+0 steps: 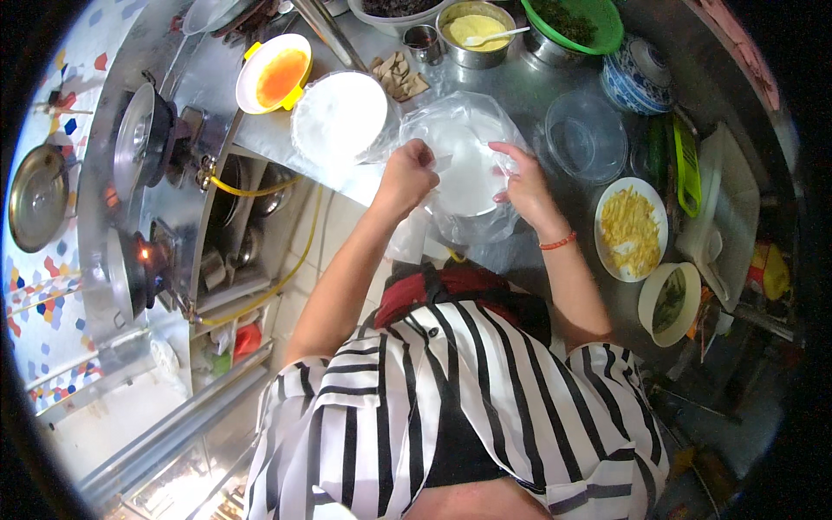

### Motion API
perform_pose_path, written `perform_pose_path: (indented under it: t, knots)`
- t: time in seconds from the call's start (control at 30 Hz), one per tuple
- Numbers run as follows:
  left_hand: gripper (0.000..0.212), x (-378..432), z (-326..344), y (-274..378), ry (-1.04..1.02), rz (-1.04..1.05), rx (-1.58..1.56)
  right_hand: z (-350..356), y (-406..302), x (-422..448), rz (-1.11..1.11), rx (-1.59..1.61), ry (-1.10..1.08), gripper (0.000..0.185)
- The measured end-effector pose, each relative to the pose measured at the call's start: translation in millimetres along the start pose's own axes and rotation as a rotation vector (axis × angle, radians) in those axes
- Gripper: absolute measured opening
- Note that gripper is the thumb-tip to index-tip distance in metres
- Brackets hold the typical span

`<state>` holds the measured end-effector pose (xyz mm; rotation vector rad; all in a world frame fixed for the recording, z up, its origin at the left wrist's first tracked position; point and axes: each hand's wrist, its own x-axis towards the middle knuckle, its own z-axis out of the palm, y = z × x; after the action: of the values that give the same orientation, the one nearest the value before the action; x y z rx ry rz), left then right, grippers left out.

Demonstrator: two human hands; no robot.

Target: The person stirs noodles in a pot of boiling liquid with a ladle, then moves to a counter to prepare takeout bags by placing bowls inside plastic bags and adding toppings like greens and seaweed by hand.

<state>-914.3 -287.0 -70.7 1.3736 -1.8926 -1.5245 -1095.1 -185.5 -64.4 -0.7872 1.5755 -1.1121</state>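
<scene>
In front of me on the steel counter lies a white round dish point(463, 185) in loose clear plastic film point(468, 107). My left hand point(411, 177) pinches the film at the dish's left side, and a strip of it hangs below toward the counter edge. On the opposite side, my right hand point(525, 185) has its fingers curved around bunched film near the rim. What lies beneath the film is hard to make out. Close by on the left, a second round white dish point(341, 117) also has clear plastic about it.
Behind stand a yellow-handled bowl point(248, 81) with orange liquid and a steel bowl point(478, 60) of yellow powder. On the right are a clear plastic container point(585, 136), a plate of yellow strips point(604, 263) and a cream bowl point(692, 312). A lit gas burner point(145, 252) is at left.
</scene>
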Motion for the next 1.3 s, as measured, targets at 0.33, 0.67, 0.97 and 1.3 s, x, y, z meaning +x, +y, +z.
perform_pose_path:
  t: [0.33, 0.67, 0.97, 1.3]
  knots:
    - [0.046, 32.4, 4.1, -25.2, 0.125, 0.031, 0.382, -11.0, 42.9, 39.2, -0.446, -0.807, 0.429, 0.035]
    - [0.029, 74.9, -15.1, -68.6, -0.184, -0.103, -0.032, -28.1, 72.5, 86.5, 0.098, -0.284, 0.153, 0.036]
    - [0.028, 61.9, -18.6, -57.4, -0.163, -0.203, -0.034, -27.0, 98.0, 84.2, -0.183, -0.547, 0.276, 0.030]
    - [0.041, -8.8, -29.7, -67.6, -0.173, -0.513, -0.563, -30.9, 107.6, -38.0, 0.506, 0.607, 0.024, 0.028]
